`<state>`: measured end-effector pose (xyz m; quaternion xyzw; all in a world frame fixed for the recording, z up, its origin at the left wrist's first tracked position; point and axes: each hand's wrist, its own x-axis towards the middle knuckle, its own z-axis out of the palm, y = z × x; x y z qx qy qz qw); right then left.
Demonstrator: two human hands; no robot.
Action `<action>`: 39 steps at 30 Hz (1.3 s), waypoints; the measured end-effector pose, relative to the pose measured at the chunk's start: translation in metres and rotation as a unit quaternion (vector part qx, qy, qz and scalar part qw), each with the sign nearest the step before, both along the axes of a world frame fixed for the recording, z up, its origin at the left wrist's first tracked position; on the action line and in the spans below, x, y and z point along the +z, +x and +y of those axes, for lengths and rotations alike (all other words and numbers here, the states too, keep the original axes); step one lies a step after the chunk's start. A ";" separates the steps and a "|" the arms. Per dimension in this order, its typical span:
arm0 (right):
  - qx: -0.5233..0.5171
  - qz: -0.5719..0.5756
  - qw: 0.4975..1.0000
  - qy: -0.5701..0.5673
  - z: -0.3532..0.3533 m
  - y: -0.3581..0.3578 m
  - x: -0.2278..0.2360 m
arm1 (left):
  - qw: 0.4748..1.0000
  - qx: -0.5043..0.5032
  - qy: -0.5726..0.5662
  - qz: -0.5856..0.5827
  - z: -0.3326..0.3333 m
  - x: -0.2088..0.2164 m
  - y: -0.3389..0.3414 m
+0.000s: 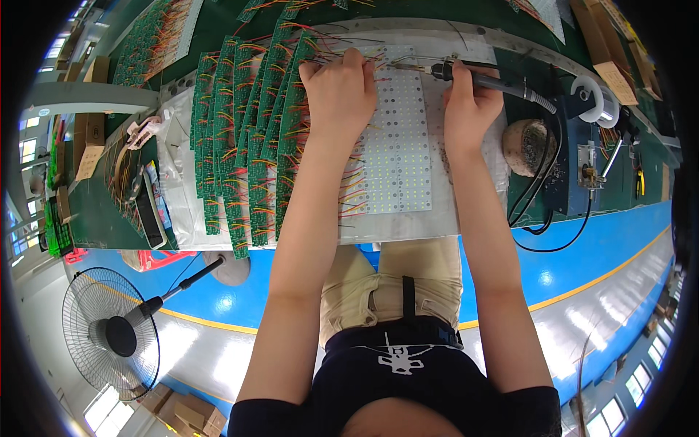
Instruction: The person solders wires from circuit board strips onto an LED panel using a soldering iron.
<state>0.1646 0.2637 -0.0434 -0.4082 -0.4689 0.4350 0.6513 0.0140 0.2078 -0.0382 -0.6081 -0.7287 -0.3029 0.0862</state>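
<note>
Green counter (91,218): you apparently solder, right hand (470,109) gripping a black-handled iron (443,71), left hand (339,91) seemingly pinching red wires (381,79); next touch wants steadiness.

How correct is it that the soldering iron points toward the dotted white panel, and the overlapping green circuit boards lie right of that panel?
Not quite: the head view shows the overlapping green circuit boards lying left of the dotted white panel. The soldering iron does point toward that panel.
</note>
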 end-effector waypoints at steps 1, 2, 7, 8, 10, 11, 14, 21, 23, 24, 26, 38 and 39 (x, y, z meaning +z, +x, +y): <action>0.000 0.000 1.000 0.000 0.000 0.000 0.000 | 1.000 0.002 -0.002 0.002 0.000 0.000 0.000; 0.003 0.012 1.000 -0.006 -0.001 0.000 0.002 | 1.000 0.004 -0.004 0.005 0.000 0.001 0.001; 0.009 0.063 0.997 -0.042 -0.006 0.000 0.011 | 1.000 0.005 -0.002 0.005 0.000 -0.001 0.000; 0.012 0.062 0.997 -0.046 -0.006 0.000 0.013 | 1.000 0.005 0.000 0.005 0.000 -0.001 0.000; 0.014 0.061 0.997 -0.049 -0.007 0.001 0.014 | 1.000 0.004 0.003 0.004 0.000 -0.001 0.000; 0.014 0.065 0.996 -0.056 -0.007 0.001 0.015 | 1.000 0.003 0.007 0.003 0.000 -0.001 0.000; 0.012 0.070 0.996 -0.062 -0.007 0.000 0.016 | 1.000 -0.006 0.017 -0.001 -0.001 -0.001 -0.002; 0.020 0.100 0.993 -0.053 -0.003 0.002 0.007 | 0.997 -0.069 0.012 -0.027 -0.010 0.005 -0.006; 0.018 0.098 0.993 -0.058 -0.004 0.001 0.008 | 0.996 -0.081 0.026 -0.028 -0.010 0.004 -0.007; 0.015 0.094 0.993 -0.063 -0.004 0.001 0.009 | 0.996 -0.081 0.027 -0.028 -0.010 0.003 -0.007; 0.012 0.088 0.994 -0.061 -0.003 0.002 0.007 | 0.996 -0.080 0.020 -0.037 -0.009 0.003 -0.007; 0.006 0.085 0.994 -0.068 -0.003 0.001 0.008 | 0.996 -0.077 0.024 -0.028 -0.013 0.005 -0.006; 0.005 0.086 0.994 -0.072 -0.003 0.002 0.008 | 0.996 -0.078 0.024 -0.027 -0.013 0.005 -0.006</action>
